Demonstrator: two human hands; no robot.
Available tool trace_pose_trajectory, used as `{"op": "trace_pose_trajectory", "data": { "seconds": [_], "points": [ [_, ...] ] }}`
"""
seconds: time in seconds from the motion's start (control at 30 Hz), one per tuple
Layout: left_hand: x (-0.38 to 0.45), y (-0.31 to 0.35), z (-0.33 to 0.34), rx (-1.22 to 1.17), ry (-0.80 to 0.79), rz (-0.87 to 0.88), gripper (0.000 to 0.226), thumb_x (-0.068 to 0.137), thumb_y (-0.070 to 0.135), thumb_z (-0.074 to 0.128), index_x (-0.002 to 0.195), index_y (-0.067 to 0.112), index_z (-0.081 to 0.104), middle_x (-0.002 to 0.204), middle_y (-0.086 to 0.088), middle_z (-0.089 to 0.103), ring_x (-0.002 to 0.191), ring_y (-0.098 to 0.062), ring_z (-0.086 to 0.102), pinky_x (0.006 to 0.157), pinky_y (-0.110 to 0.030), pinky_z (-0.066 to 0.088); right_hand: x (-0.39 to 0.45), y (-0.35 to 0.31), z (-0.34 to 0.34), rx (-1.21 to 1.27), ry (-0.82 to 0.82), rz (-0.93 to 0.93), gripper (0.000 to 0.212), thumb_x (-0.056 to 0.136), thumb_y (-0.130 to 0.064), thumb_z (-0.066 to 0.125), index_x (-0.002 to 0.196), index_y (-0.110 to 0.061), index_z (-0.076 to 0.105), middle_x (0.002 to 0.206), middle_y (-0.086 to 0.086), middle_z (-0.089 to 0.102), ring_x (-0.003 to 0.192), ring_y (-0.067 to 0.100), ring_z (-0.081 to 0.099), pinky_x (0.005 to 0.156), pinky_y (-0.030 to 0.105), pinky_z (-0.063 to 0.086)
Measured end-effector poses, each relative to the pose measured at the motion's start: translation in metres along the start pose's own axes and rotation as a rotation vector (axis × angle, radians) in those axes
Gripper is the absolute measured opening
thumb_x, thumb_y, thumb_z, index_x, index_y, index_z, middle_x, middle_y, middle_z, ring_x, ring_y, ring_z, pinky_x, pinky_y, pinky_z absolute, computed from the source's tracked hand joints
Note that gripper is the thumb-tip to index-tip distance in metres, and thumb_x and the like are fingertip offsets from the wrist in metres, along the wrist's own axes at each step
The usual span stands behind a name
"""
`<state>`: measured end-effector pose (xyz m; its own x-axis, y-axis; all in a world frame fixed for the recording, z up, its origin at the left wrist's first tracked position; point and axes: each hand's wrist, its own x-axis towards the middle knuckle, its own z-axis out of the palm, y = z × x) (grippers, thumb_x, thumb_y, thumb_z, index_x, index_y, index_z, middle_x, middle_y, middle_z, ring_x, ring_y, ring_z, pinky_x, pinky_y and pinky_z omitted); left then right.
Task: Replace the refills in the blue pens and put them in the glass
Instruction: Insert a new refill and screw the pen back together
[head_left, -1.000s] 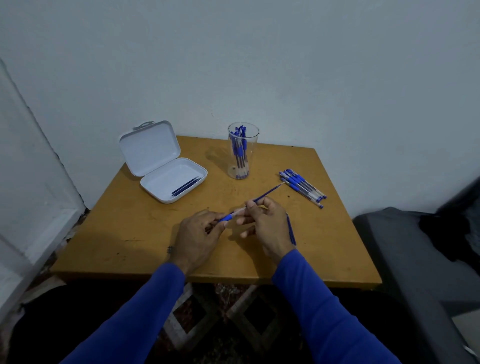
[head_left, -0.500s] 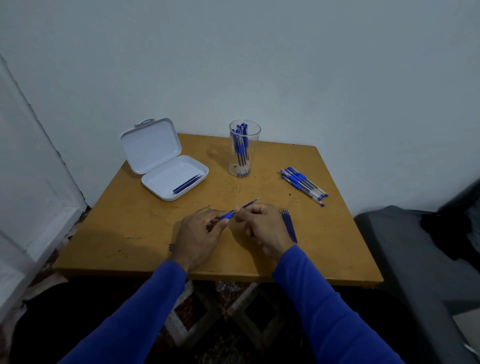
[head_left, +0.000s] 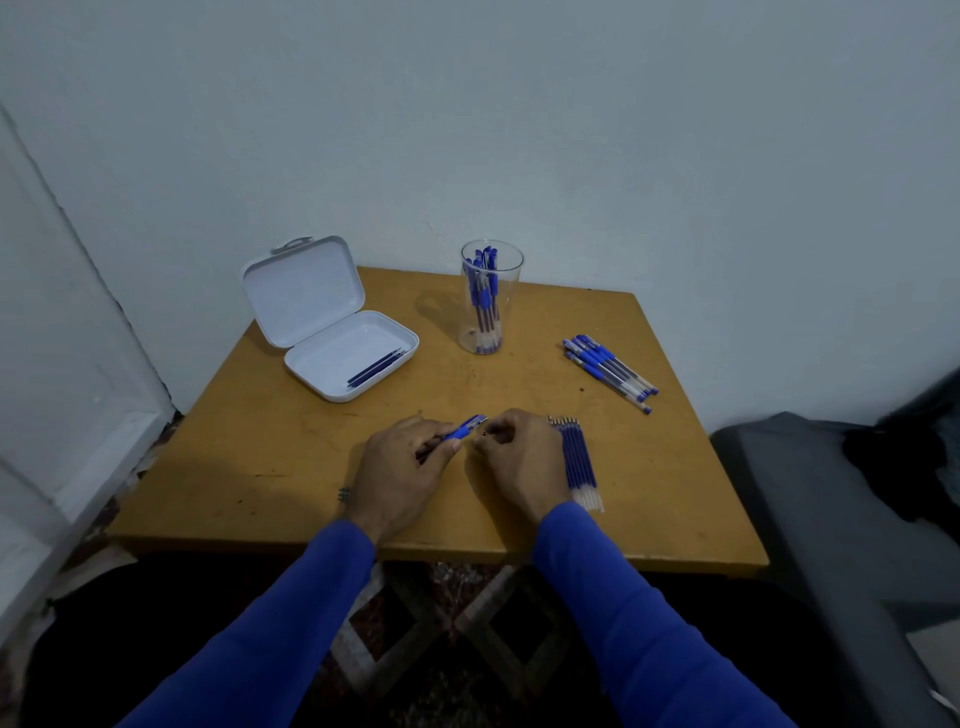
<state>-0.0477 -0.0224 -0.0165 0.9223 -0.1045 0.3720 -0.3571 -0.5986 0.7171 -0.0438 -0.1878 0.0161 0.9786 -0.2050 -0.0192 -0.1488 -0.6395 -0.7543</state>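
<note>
Head view: a blue pen (head_left: 464, 430) is gripped by the curled left hand (head_left: 402, 475) near the tabletop's front edge, its long axis pointing up-right toward the right hand (head_left: 519, 465), whose curled fingertips meet its tip; their hold cannot be told. The glass (head_left: 491, 296) stands toward the back edge.

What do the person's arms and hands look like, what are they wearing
Both arms are covered by long, plain bright blue sleeves that end at the wrists. The left hand and right hand are bare, with no gloves. A small dark mark or band shows at the left wrist; it is too small to identify.
</note>
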Motion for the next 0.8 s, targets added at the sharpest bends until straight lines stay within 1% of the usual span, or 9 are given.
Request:
{"op": "trace_pose_trajectory", "data": {
  "seconds": [0.13,0.23,0.3,0.4,0.47,0.53,0.63,0.7,0.8],
  "points": [
    [0.0,0.002,0.0,0.002,-0.004,-0.011,0.027,0.095,0.031,0.066,0.119,0.02,0.073,0.103,0.009,0.07,0.091,0.0,0.06,0.079,-0.014,0.047,0.005,-0.001,0.005,-0.046,0.003,0.012,0.019,0.096,-0.025,0.069,0.113,-0.018,0.073,0.105,-0.002,0.071,0.094,0.009,0.061,0.074,0.019,0.046],
    [0.0,0.001,0.0,0.006,-0.005,-0.011,0.027,0.095,0.031,0.066,0.119,0.02,0.073,0.102,0.01,0.07,0.091,0.001,0.06,0.078,-0.012,0.046,0.006,-0.004,0.006,-0.081,-0.006,0.02,0.012,0.098,-0.022,0.066,0.107,-0.019,0.074,0.102,-0.004,0.07,0.094,0.01,0.061,0.08,0.023,0.049],
    [0.0,0.0,0.0,0.004,-0.002,-0.005,0.026,0.095,0.031,0.067,0.118,0.02,0.074,0.1,0.011,0.069,0.089,0.002,0.059,0.077,-0.013,0.046,0.004,-0.001,0.004,0.013,0.024,0.018,0.006,0.098,-0.02,0.065,0.099,-0.021,0.071,0.096,-0.008,0.067,0.09,0.008,0.06,0.076,0.021,0.048],
    [0.0,-0.001,0.001,-0.001,-0.001,-0.01,0.025,0.095,0.031,0.068,0.117,0.02,0.075,0.099,0.011,0.069,0.091,-0.004,0.061,0.084,-0.026,0.054,0.001,0.004,-0.003,0.427,0.04,0.141,0.006,0.099,-0.016,0.063,0.098,-0.02,0.068,0.095,0.001,0.072,0.077,0.009,0.061,0.063,0.023,0.05],
    [0.0,-0.002,0.002,-0.004,-0.003,-0.016,0.025,0.095,0.031,0.068,0.116,0.021,0.075,0.099,0.01,0.07,0.093,-0.007,0.062,0.088,-0.031,0.055,-0.001,0.003,-0.009,0.638,0.021,0.192,0.009,0.1,-0.01,0.06,0.103,-0.014,0.068,0.093,0.005,0.075,0.063,0.008,0.056,0.05,0.018,0.044],
    [0.001,-0.001,0.002,0.006,-0.016,-0.021,0.026,0.095,0.031,0.068,0.117,0.021,0.075,0.098,0.01,0.07,0.091,-0.005,0.061,0.084,-0.026,0.053,-0.004,0.002,-0.013,0.665,-0.02,0.163,0.011,0.1,-0.008,0.059,0.105,-0.012,0.069,0.087,0.002,0.075,0.058,0.006,0.054,0.046,0.016,0.042],
    [0.001,0.002,0.001,0.027,-0.034,-0.025,0.027,0.095,0.031,0.067,0.12,0.021,0.073,0.099,0.01,0.068,0.087,-0.001,0.059,0.076,-0.015,0.045,-0.006,0.003,-0.014,0.625,-0.076,0.103,0.011,0.101,-0.007,0.059,0.104,-0.011,0.07,0.077,-0.004,0.071,0.057,0.004,0.052,0.048,0.015,0.043],
    [0.001,0.003,0.001,0.036,-0.043,-0.028,0.028,0.095,0.031,0.067,0.12,0.022,0.072,0.1,0.01,0.068,0.088,-0.001,0.059,0.076,-0.015,0.046,-0.006,0.005,-0.014,0.632,-0.088,0.098,0.011,0.101,-0.006,0.059,0.104,-0.009,0.069,0.075,-0.005,0.069,0.056,0.004,0.052,0.048,0.015,0.043],
    [0.001,0.002,0.001,0.051,-0.057,-0.025,0.028,0.095,0.033,0.066,0.12,0.023,0.072,0.099,0.01,0.068,0.087,-0.001,0.059,0.077,-0.021,0.051,-0.005,0.007,-0.015,0.635,-0.111,0.092,0.011,0.1,-0.007,0.059,0.105,-0.009,0.069,0.079,-0.003,0.071,0.057,0.005,0.053,0.048,0.015,0.043]
  ]
}}
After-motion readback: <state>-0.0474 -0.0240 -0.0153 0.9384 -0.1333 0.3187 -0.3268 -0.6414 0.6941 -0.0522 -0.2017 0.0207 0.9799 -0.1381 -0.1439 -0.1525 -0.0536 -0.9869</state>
